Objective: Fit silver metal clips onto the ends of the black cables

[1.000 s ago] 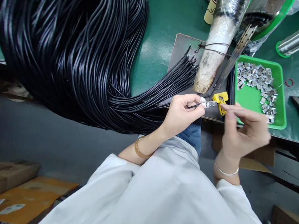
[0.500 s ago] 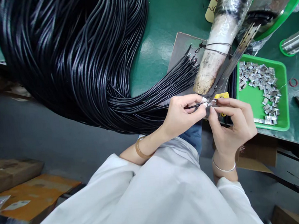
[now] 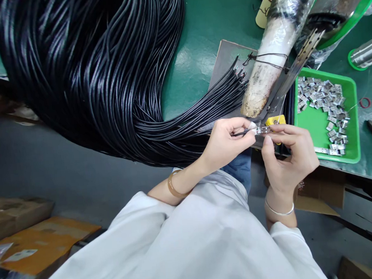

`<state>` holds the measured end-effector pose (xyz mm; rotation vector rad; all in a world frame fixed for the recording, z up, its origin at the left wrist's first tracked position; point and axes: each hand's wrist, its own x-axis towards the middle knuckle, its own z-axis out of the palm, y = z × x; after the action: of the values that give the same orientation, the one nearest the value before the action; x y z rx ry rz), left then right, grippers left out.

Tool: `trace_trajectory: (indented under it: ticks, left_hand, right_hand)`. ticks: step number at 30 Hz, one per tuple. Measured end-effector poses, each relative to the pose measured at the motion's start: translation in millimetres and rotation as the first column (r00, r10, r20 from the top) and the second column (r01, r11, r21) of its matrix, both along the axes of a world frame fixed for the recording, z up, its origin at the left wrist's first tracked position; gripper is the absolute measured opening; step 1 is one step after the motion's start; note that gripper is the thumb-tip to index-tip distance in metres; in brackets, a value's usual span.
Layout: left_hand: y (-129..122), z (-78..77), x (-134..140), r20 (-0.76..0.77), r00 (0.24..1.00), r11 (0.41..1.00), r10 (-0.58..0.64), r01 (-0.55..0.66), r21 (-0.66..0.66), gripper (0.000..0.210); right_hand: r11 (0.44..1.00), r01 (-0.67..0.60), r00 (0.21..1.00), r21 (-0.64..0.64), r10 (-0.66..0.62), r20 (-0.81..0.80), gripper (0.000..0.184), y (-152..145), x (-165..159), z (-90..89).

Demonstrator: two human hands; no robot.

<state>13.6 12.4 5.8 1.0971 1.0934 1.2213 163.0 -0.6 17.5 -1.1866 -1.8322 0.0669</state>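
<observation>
Metal connector [image 3: 263, 130]: in the head view, we see it between the two hands, over the dark board [image 3: 227, 63], at the end of a black cable [image 3: 241, 132]
Left hand [image 3: 226, 140]: thumb and forefinger are pinched together on the cable, right where it meets the connector; we judge that so close a hold steadies the small piece and leaves its far end exposed, though we cannot tell whether the tips press on the metal too
Right hand [image 3: 292, 154]: thumb and fingers bend toward the connector's other end; we cannot tell whether the tips close on anything, and a thin bright strand [image 3: 280, 107] runs up near them
Metal arm [image 3: 296, 68]: it slants down toward the connector, and a dark wire loops around the white tube [image 3: 268, 66] beside it, we suppose to bind the two
Cable bundle [image 3: 104, 77]: it lies across the green bench [image 3: 202, 18], many ends gathered on the board, probably for easy reach
Green tray [image 3: 355, 134]: it sits beyond the right hand and contains loose metal pieces [image 3: 326, 98], we think to stop them scattering
Yellow piece [image 3: 275, 120]: right-hand fingers partly hide it, so we cannot tell its role
</observation>
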Motion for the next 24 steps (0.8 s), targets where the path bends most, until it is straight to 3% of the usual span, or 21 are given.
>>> trace_trajectory:
  ticks: [14,19,24]
  left_hand:
    - [-3.4,-1.0,-4.0,-0.018,0.998,0.998,-0.060,0.061,0.021,0.012]
    - [-5.9,3.6,-6.6,0.075,0.986,0.988,-0.148,0.151,-0.031,0.011]
    - [-6.8,3.3,-5.6,0.113,0.987,0.991,-0.111,0.119,-0.066,0.013]
  right_hand:
    - [1.000,0.006,0.999,0.013,-0.006,-0.032,0.011,-5.0,-0.1,0.1]
    - [1.000,0.013,0.994,-0.006,-0.013,-0.112,0.010,-6.0,-0.2,0.5]
    - [0.997,0.054,0.998,0.055,-0.056,0.042,0.012,-4.1,-3.1,0.4]
